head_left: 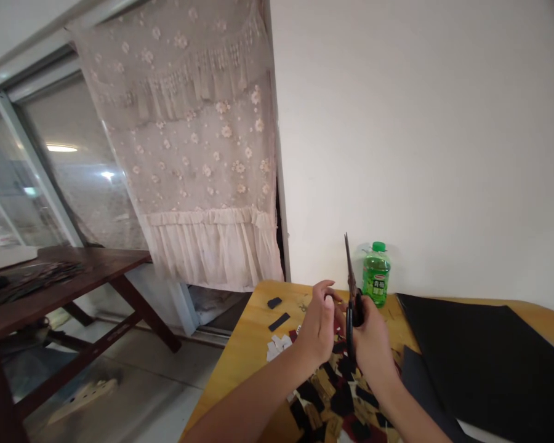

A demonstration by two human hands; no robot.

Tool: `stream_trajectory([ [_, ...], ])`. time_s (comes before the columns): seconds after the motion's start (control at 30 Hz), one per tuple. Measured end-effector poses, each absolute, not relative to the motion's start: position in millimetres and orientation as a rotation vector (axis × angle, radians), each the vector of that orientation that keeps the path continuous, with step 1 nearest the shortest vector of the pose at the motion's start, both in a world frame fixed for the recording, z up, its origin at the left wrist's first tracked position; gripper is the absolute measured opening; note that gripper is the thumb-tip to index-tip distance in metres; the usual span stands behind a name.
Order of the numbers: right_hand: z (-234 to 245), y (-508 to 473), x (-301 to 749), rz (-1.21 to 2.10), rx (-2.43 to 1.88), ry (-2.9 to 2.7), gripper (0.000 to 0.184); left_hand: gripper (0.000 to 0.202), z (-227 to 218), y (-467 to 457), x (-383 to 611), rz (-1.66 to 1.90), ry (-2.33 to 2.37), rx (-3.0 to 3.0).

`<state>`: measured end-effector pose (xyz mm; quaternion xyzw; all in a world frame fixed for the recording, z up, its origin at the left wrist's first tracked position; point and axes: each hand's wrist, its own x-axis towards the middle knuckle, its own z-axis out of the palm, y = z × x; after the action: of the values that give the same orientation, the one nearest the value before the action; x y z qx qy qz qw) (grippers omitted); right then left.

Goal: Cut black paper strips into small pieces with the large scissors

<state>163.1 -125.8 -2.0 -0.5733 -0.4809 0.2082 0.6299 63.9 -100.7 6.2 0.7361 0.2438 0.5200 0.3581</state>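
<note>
My right hand (373, 338) grips a pair of scissors (351, 277) by its dark handles, with the blades pointing up and close together. Just left of it, my left hand (317, 323) is closed, fingers curled toward the thumb; whatever they may hold is hidden. Beneath both hands lies a pile of cut scraps (323, 387) in black, tan and dark red. White scraps (278, 346) lie by my left forearm. Beyond them, two small dark pieces (279, 322) rest on the yellow wooden table (240, 351).
A green drink bottle (377, 274) stands against the white wall (420, 154) behind my right hand. Large black sheets (484, 363) cover the table's right side. To the left are a floral curtain (203, 154) and a dark red wooden table (115, 261) with things on it.
</note>
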Motion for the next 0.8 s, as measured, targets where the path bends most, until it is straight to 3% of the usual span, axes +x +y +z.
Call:
stream_trajectory([
  [0.8,-0.9,-127.1,167.4,0.473,-1.248,-1.099,0.024,0.052,2.2,-96.3,57.1,1.312,0.52,2.31],
])
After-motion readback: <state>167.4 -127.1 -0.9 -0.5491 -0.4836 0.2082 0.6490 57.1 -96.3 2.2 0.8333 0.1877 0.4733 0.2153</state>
